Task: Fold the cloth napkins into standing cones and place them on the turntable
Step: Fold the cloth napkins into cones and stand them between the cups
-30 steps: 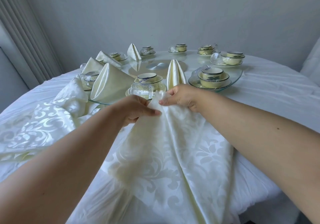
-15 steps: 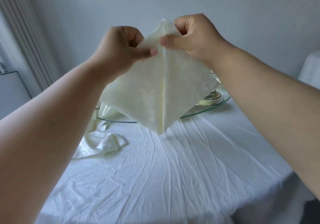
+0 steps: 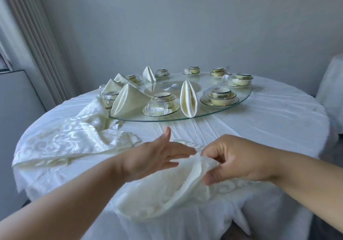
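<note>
Head cam, fwd-down, near table [image 3: 278, 128].

Right hand [image 3: 239, 161] pinches a folded edge of the cream damask napkin [image 3: 167, 189] on the white tablecloth [image 3: 269, 121]; left hand [image 3: 156, 158], fingers straight, lies against it. Folded cones (five visible) stand on the glass turntable [image 3: 241, 98], nearest one [image 3: 188, 98] upright.

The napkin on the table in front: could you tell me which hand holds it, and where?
The right hand pinches the napkin at its raised folded edge; the left hand is open.
</note>
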Demonstrator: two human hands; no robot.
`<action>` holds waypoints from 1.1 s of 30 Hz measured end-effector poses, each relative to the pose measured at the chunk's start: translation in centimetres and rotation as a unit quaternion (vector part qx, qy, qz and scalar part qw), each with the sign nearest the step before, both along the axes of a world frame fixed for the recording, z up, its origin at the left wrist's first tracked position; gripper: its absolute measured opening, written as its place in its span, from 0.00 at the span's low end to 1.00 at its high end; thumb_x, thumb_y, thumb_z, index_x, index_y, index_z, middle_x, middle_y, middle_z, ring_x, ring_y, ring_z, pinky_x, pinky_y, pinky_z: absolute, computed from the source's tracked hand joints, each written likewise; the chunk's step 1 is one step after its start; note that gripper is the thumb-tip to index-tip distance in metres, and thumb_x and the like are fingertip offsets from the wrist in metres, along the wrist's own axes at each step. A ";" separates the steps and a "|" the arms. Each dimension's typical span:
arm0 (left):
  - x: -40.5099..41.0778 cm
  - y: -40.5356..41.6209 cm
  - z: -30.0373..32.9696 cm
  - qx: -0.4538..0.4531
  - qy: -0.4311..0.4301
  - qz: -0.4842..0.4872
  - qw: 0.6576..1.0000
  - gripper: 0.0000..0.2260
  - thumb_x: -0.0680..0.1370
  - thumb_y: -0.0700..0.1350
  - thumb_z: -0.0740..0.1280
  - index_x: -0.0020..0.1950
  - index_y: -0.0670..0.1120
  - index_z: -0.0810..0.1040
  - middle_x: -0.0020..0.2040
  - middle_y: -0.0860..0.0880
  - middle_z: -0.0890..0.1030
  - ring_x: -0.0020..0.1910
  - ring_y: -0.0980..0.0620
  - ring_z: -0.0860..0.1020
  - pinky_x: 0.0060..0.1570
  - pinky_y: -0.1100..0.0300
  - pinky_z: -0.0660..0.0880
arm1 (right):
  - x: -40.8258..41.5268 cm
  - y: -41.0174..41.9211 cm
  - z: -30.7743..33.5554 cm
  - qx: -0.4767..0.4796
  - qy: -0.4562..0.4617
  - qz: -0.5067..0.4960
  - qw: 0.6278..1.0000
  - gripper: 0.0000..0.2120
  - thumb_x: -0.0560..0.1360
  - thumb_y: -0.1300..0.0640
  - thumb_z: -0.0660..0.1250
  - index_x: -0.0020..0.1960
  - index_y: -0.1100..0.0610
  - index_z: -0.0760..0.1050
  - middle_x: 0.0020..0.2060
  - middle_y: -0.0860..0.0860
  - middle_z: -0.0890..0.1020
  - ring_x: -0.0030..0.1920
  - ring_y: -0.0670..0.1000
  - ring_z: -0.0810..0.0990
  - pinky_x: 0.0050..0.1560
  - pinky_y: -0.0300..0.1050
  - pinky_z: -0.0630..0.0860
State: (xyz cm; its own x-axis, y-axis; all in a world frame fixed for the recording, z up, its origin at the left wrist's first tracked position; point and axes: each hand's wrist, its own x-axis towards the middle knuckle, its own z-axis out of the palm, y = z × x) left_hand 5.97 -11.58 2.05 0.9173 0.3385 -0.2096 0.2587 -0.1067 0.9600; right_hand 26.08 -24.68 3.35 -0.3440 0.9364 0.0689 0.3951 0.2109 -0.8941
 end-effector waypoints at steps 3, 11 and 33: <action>1.6 0.0 -1.3 -0.077 0.053 -0.013 0.996 0.42 0.72 0.71 0.42 0.71 0.44 0.71 0.68 0.49 0.75 0.69 0.51 0.70 0.73 0.49 0.59 | 0.1 0.7 -0.2 -0.031 -0.002 0.000 1.000 0.09 0.67 0.58 0.75 0.43 0.63 0.80 0.39 0.55 0.82 0.41 0.50 0.80 0.44 0.43 0.75; 0.9 1.1 -1.1 -0.194 0.016 0.157 0.968 0.37 0.71 0.71 0.50 0.53 0.44 0.85 0.55 0.42 0.82 0.50 0.45 0.81 0.52 0.53 0.75 | 0.8 8.4 0.9 -0.059 0.014 -0.129 0.990 0.11 0.68 0.59 0.76 0.29 0.54 0.78 0.28 0.45 0.76 0.32 0.42 0.74 0.39 0.34 0.70; -0.8 0.4 -2.3 0.320 0.224 0.315 0.865 0.26 0.59 0.73 0.54 0.33 0.51 0.71 0.28 0.52 0.71 0.27 0.54 0.69 0.31 0.59 0.68 | -0.7 15.5 -2.9 -0.079 -0.271 -0.213 0.935 0.11 0.69 0.49 0.75 0.38 0.53 0.76 0.29 0.47 0.72 0.30 0.47 0.69 0.30 0.39 0.63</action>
